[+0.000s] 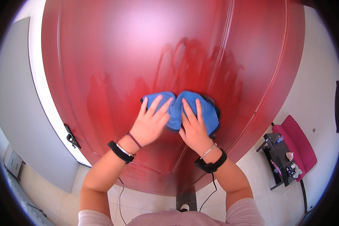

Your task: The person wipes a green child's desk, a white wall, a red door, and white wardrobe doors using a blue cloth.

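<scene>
A blue cloth (174, 112) with a dark edge lies against the red panelled door (132, 52), bunched along its middle. On its left half, my left hand (150, 122) holds it to the surface with slightly spread fingers. My right hand (194, 126) presses the right half, fingertips on the fabric and thumb near its lower edge. Both palms face the door, and the cloth's underside is hidden. Darker wet-looking streaks (184, 56) spread over the door above and around the cloth.
At the right, a dark low table (277, 152) with several small items stands beside a magenta sofa (299, 147). A black door handle (71, 137) and a grey panel (22, 101) are on the left. Thin cables (213, 190) hang from my black wristbands (213, 162).
</scene>
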The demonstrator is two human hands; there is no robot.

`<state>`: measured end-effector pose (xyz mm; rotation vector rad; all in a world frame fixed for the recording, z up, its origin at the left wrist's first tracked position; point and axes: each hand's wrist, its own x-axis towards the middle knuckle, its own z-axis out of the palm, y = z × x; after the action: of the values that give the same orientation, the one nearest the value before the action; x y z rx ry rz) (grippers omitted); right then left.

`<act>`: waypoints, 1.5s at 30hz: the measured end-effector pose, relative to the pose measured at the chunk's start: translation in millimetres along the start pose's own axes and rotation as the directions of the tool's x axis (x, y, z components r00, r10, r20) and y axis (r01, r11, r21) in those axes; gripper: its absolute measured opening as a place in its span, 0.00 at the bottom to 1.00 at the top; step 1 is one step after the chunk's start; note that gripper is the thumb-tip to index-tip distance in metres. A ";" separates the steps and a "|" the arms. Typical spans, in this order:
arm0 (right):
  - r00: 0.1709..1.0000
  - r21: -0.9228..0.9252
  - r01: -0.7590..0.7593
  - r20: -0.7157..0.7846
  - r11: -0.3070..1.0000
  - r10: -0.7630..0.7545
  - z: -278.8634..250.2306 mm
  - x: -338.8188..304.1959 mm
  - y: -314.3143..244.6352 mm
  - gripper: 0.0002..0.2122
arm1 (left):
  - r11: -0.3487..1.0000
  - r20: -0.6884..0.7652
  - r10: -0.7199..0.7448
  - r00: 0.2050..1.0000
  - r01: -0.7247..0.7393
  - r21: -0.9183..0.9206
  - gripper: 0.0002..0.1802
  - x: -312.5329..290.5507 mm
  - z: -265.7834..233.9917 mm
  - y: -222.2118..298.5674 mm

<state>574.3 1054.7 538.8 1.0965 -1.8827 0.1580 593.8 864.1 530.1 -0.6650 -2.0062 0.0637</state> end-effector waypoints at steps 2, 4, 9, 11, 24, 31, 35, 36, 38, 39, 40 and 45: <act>0.999 0.093 -0.050 -0.017 0.994 0.052 -5.2 25.2 1.0 0.22 | 0.999 -0.017 -0.033 0.999 0.034 0.010 0.14 12.5 -12.1 -15.4; 0.998 0.133 -0.032 -0.043 0.991 0.038 -16.5 58.0 -1.0 0.23 | 0.996 -0.055 -0.088 0.995 0.088 0.001 0.19 27.5 -30.4 -32.5; 0.986 0.224 0.041 -0.165 0.974 -0.004 -8.9 110.8 -14.8 0.24 | 0.974 -0.214 -0.227 0.950 0.222 -0.047 0.28 35.7 -33.1 -55.4; 0.987 0.246 0.034 -0.161 0.969 0.006 4.9 111.6 -20.3 0.24 | 0.937 -0.251 -0.347 0.904 0.343 -0.057 0.29 25.2 -23.8 -48.2; 0.982 0.487 0.166 -0.160 0.858 -0.100 54.2 131.2 -46.6 0.26 | 0.929 -0.205 -0.370 0.906 0.364 -0.065 0.35 -22.7 -34.8 -84.3; 0.977 0.495 0.140 -0.212 0.858 -0.037 99.9 171.0 -78.0 0.21 | 0.860 -0.366 -0.505 0.782 0.490 -0.140 0.33 -46.0 -17.2 -123.6; 0.936 0.903 -0.350 0.330 0.249 0.119 110.9 127.2 -111.2 0.20 | 0.709 -0.291 -0.697 0.655 0.569 -0.417 0.32 -106.3 19.5 -86.4; 0.882 0.858 -0.470 0.447 0.206 0.152 103.4 119.2 -118.5 0.22 | 0.762 -0.262 -0.646 0.717 0.582 -0.284 0.33 -127.7 24.8 -78.7; 0.723 0.706 -0.690 0.667 0.157 0.178 84.7 100.0 -127.3 0.30 | 0.729 -0.124 -0.684 0.719 0.674 -0.114 0.31 -167.9 35.9 -59.7; 0.731 0.718 -0.681 0.656 0.145 0.188 94.0 91.2 -136.2 0.32 | 0.713 -0.020 -0.701 0.713 0.701 0.012 0.30 -197.9 43.2 -56.5; 0.702 0.678 -0.713 0.685 0.182 0.196 98.6 82.1 -138.1 0.32 | 0.706 0.010 -0.708 0.707 0.708 -0.013 0.30 -205.4 46.0 -47.2; 0.584 0.514 -0.798 0.789 0.315 0.193 147.8 29.5 -160.7 0.32 | 0.527 0.191 -0.821 0.538 0.843 -0.112 0.31 -253.3 76.5 0.4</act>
<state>592.4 865.6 427.2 1.1057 -2.8625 1.4779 623.8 760.5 288.4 0.2826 -2.2654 -0.7058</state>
